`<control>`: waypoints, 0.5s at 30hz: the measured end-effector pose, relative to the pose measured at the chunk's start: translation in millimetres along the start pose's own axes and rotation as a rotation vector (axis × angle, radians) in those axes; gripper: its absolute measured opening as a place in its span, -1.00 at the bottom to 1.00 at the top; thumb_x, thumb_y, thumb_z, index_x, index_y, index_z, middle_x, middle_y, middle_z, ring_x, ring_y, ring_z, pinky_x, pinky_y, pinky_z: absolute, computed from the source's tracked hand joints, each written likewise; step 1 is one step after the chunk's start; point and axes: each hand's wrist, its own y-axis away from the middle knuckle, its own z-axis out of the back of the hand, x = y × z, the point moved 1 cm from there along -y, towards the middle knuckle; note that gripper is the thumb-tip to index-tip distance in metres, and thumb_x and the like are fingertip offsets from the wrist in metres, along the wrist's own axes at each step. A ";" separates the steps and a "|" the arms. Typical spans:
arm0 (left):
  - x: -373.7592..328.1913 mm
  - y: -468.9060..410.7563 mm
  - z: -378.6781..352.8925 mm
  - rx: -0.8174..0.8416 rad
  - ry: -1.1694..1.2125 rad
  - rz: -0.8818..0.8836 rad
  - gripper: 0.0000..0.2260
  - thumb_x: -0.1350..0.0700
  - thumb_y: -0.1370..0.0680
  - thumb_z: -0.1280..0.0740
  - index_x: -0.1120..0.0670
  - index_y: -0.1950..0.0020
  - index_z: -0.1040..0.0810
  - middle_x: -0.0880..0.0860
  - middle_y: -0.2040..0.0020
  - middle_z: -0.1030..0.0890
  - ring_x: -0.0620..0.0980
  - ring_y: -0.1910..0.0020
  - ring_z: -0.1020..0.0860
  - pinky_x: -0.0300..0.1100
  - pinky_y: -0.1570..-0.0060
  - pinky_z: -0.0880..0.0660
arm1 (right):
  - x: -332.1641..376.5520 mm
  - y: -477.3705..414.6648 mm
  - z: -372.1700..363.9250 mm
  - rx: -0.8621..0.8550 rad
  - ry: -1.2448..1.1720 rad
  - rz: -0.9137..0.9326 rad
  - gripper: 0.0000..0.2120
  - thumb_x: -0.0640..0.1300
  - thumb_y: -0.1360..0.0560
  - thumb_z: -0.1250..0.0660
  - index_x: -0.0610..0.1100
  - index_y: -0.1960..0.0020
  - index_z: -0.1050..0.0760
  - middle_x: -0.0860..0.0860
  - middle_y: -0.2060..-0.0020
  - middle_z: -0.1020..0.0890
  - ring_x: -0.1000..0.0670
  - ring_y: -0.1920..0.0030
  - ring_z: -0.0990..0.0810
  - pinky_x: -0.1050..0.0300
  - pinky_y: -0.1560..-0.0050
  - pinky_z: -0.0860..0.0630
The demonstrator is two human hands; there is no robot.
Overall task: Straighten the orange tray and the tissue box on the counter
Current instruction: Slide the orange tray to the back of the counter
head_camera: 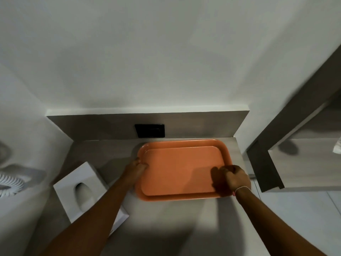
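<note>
An empty orange tray [182, 154] lies flat on the grey counter [166, 218], close to the back panel and near the counter's right end. My left hand [137, 168] grips the tray's left rim. My right hand [235, 177] is closed over its front right corner. A white tissue box [73, 183] with an oval slot on top sits to the left of the tray, turned at an angle to the counter edges. My left forearm crosses over the box's near corner and hides part of it.
A black wall plate [149, 130] is set in the grey back panel just behind the tray. The counter ends right of the tray, where a dark-framed panel [267, 169] stands. A white ribbed object [11, 182] lies at the far left.
</note>
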 end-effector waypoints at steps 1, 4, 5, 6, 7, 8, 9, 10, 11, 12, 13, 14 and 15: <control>0.7 -1.5 -0.2 0.005 -0.007 -0.006 -0.62 0.02 -0.24 -0.34 -0.04 -0.05 -0.60 0.16 -0.09 -0.64 0.18 -0.05 -0.59 0.08 -0.11 -0.53 | 0.3 -1.8 -0.3 0.003 0.006 -0.005 -0.67 0.04 -0.52 -0.29 -0.12 -0.19 -0.51 -0.17 0.01 -0.66 -0.23 0.02 -0.60 -0.24 -0.12 -0.55; -0.3 2.5 -3.3 -0.002 -0.063 -0.039 -0.45 -0.01 -0.31 -0.34 0.10 -0.29 -0.49 0.23 -0.26 -0.55 0.25 -0.15 -0.54 0.14 -0.23 -0.47 | 2.4 -0.9 -1.1 0.000 0.035 0.001 -0.68 0.01 -0.54 -0.26 -0.14 -0.21 -0.49 -0.20 -0.05 -0.65 -0.25 -0.02 -0.59 -0.24 -0.15 -0.54; -1.8 10.0 -6.5 -0.018 -0.147 -0.067 -0.45 -0.02 -0.38 -0.34 0.11 -0.35 -0.42 0.23 -0.34 -0.47 0.26 -0.20 -0.51 0.14 -0.26 -0.44 | 2.9 2.2 -1.9 -0.010 0.049 0.016 -0.68 0.01 -0.55 -0.26 -0.13 -0.23 -0.46 -0.21 -0.11 -0.62 -0.26 -0.06 -0.59 -0.25 -0.16 -0.53; -1.1 19.7 -11.6 -0.051 -0.282 -0.104 -0.48 -0.01 -0.47 -0.31 0.12 -0.39 -0.36 0.21 -0.43 -0.37 0.26 -0.25 -0.48 0.12 -0.28 -0.42 | 2.3 7.2 -3.0 -0.024 0.070 0.047 -0.64 0.02 -0.55 -0.25 -0.12 -0.29 -0.40 -0.21 -0.20 -0.57 -0.28 -0.13 -0.56 -0.27 -0.19 -0.51; 2.7 31.7 -18.2 -0.118 -0.440 -0.163 -0.52 -0.01 -0.53 -0.26 0.12 -0.42 -0.32 0.18 -0.50 -0.26 0.25 -0.30 -0.44 0.10 -0.30 -0.40 | -0.3 14.7 -5.4 -0.037 0.102 0.104 -0.56 0.04 -0.56 -0.25 -0.10 -0.37 -0.31 -0.20 -0.31 -0.49 -0.28 -0.23 -0.52 -0.29 -0.24 -0.48; 9.1 46.5 -27.3 -0.185 -0.563 -0.243 -0.52 -0.02 -0.56 -0.21 0.13 -0.44 -0.29 0.17 -0.55 -0.18 0.25 -0.37 -0.38 0.09 -0.34 -0.37 | -5.2 25.7 -9.1 -0.041 0.141 0.184 -0.48 0.07 -0.57 -0.24 -0.07 -0.45 -0.20 -0.17 -0.42 -0.38 -0.27 -0.35 -0.43 -0.30 -0.30 -0.43; 18.1 62.8 -38.9 -0.213 -0.642 -0.317 -0.49 -0.04 -0.57 -0.17 0.13 -0.47 -0.24 0.18 -0.57 -0.12 0.23 -0.44 -0.29 0.09 -0.40 -0.32 | -12.2 40.3 -14.1 -0.034 0.176 0.286 -0.41 0.11 -0.57 -0.21 -0.02 -0.51 -0.08 -0.12 -0.51 -0.27 -0.23 -0.46 -0.30 -0.29 -0.36 -0.33; 29.8 79.8 -50.2 -0.206 -0.710 -0.368 -0.45 -0.08 -0.57 -0.11 0.13 -0.51 -0.16 0.18 -0.58 -0.07 0.21 -0.52 -0.17 0.09 -0.46 -0.25 | -20.1 58.3 -20.5 -0.018 0.209 0.394 -0.36 0.17 -0.58 -0.16 0.03 -0.54 0.02 -0.03 -0.55 -0.16 -0.17 -0.52 -0.17 -0.24 -0.40 -0.24; 41.7 95.4 -60.6 -0.183 -0.794 -0.393 -0.41 -0.12 -0.57 -0.03 0.13 -0.53 -0.06 0.16 -0.59 -0.01 0.17 -0.56 -0.04 0.08 -0.50 -0.17 | -29.1 76.4 -27.6 0.002 0.256 0.497 -0.34 0.23 -0.58 -0.08 0.08 -0.56 0.11 0.04 -0.55 -0.08 -0.10 -0.54 -0.06 -0.18 -0.42 -0.15; 54.0 108.2 -69.2 -0.155 -0.880 -0.393 -0.39 -0.15 -0.56 0.04 0.13 -0.54 0.02 0.14 -0.59 0.05 0.12 -0.57 0.06 0.06 -0.53 -0.10 | -39.7 91.0 -35.0 0.028 0.325 0.576 -0.34 0.27 -0.57 0.00 0.10 -0.57 0.16 0.08 -0.54 -0.02 -0.06 -0.53 0.01 -0.13 -0.43 -0.08; 65.0 117.6 -75.7 -0.126 -0.946 -0.379 -0.37 -0.16 -0.56 0.10 0.13 -0.54 0.09 0.13 -0.59 0.10 0.10 -0.57 0.12 0.05 -0.55 -0.03 | -49.8 101.0 -42.4 0.054 0.406 0.629 -0.34 0.28 -0.57 0.08 0.09 -0.57 0.20 0.06 -0.53 0.03 -0.04 -0.54 0.06 -0.10 -0.46 -0.02; 74.6 123.6 -79.7 -0.099 -0.983 -0.362 -0.36 -0.17 -0.55 0.13 0.14 -0.54 0.13 0.13 -0.59 0.14 0.09 -0.57 0.15 0.04 -0.56 0.02 | -59.3 105.9 -49.1 0.074 0.482 0.656 -0.35 0.27 -0.58 0.13 0.06 -0.57 0.22 0.04 -0.54 0.06 -0.04 -0.55 0.09 -0.07 -0.50 0.05; 81.8 126.9 -82.0 -0.082 -1.007 -0.350 -0.35 -0.18 -0.55 0.15 0.15 -0.53 0.17 0.13 -0.58 0.16 0.08 -0.57 0.16 0.03 -0.56 0.07 | -66.6 107.3 -54.1 0.089 0.542 0.661 -0.35 0.26 -0.58 0.15 0.03 -0.56 0.24 0.03 -0.56 0.08 -0.03 -0.56 0.13 -0.04 -0.52 0.12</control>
